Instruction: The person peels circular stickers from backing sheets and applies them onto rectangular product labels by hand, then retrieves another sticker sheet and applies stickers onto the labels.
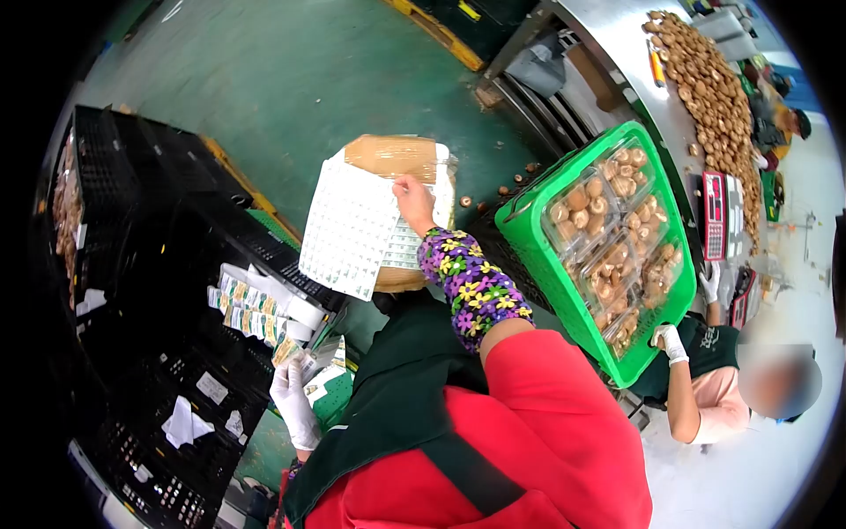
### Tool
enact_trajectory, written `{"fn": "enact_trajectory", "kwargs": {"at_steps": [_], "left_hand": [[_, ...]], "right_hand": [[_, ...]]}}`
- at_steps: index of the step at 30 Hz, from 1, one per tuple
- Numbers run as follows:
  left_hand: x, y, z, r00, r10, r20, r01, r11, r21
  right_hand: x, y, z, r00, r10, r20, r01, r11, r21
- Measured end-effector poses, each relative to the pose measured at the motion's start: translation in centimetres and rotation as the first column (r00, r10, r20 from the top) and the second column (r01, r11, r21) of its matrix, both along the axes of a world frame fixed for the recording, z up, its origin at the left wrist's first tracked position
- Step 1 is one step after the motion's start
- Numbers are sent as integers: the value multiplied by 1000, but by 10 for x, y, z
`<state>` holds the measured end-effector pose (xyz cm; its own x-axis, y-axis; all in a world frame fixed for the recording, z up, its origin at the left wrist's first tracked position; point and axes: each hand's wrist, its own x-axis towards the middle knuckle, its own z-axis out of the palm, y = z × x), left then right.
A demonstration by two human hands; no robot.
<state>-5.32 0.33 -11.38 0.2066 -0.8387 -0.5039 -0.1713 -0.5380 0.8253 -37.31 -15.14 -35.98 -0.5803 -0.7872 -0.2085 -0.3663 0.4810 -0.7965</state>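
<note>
My left hand (295,401), in a white glove, has its fingers closed on a strip of printed labels (256,309) that hangs over the black crates. My right hand (415,203) is bare, above a flowered sleeve. Its fingers are pinched at the upper right edge of a white sheet of small labels (348,229). That sheet lies tilted over a second sheet on a taped cardboard box (397,154). Beside my right arm stands a green crate (641,361) with several clear packs of mushrooms (582,212). A co-worker's gloved hand (671,343) grips its near rim.
Black crates (132,176) are stacked at the left, with paper scraps on them. A metal table (608,26) at the upper right bears a heap of loose mushrooms (705,97) and a red scale (716,216). Several mushrooms lie on the green floor (264,88). The co-worker stands at the right.
</note>
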Motion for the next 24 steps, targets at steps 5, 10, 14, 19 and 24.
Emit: {"fn": "enact_trajectory", "kwargs": {"at_steps": [5, 10, 14, 19, 24], "left_hand": [[7, 1, -4, 997, 69, -30, -69, 998, 14], [10, 5, -7, 997, 74, 6, -74, 997, -6], [10, 2, -6, 997, 79, -4, -79, 997, -23], [11, -1, -7, 994, 100, -39, -102, 993, -51], [21, -2, -11, 995, 98, -12, -99, 993, -61]], "right_hand": [[-4, 1, 8, 992, 113, 54, -112, 994, -14], [-9, 7, 1, 978, 131, 161, -118, 989, -89], [-8, 8, 14, 966, 119, 230, -87, 985, -147], [-14, 9, 27, 978, 162, 132, -139, 975, -172], [-29, 3, 50, 954, 272, 125, -278, 960, 34]]}}
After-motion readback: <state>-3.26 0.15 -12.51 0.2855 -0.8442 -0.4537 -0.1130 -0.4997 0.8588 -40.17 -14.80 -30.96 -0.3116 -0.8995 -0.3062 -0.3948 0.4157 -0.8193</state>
